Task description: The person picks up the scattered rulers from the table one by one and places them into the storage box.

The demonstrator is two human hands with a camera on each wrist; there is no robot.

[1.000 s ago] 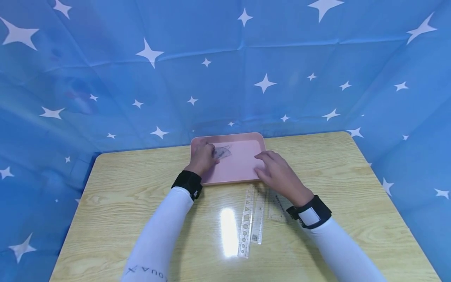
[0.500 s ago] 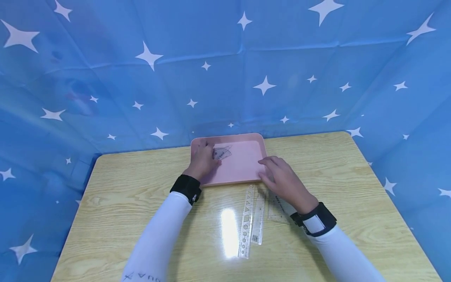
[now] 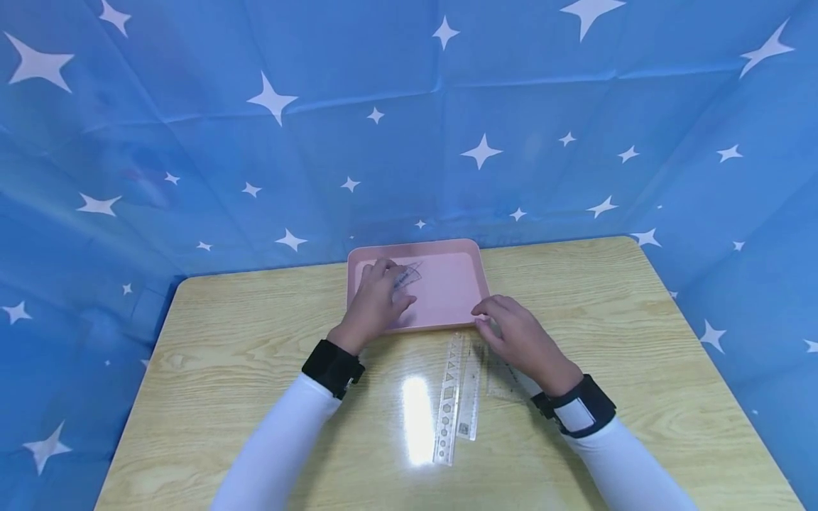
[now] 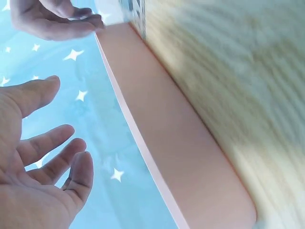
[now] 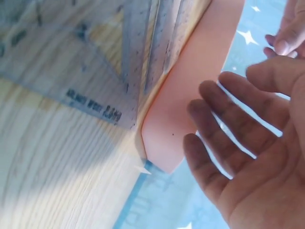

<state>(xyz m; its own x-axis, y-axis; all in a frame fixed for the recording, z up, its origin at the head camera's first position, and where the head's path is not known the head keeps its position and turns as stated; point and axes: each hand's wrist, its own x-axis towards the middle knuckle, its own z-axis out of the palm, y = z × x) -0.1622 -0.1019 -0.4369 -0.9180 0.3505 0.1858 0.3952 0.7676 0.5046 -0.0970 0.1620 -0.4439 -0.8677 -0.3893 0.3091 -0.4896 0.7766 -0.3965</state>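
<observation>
A pink tray (image 3: 447,284) stands at the back middle of the table. In it lies a clear plastic set square (image 3: 409,275) with dark markings, partly hidden by my left hand (image 3: 373,301). That hand hovers over the tray's left part, fingers spread and loosely bent, and the left wrist view shows nothing in its grasp. My right hand (image 3: 527,348) is at the tray's right front corner, fingers relaxed and holding nothing. Below it, another clear set square (image 5: 102,95) lies on the table, partly covered by the hand and wrist in the head view.
In front of the tray lie two clear rulers side by side, a stencil ruler (image 3: 448,404) with cut-out shapes and a plainer ruler (image 3: 469,397). A blue star-patterned cloth (image 3: 396,156) hangs behind the wooden table (image 3: 243,341).
My left hand has lifted off the set square in the tray and come nearer and to the right. The right hand has drawn slightly right and toward me. The tray and rulers stay put.
</observation>
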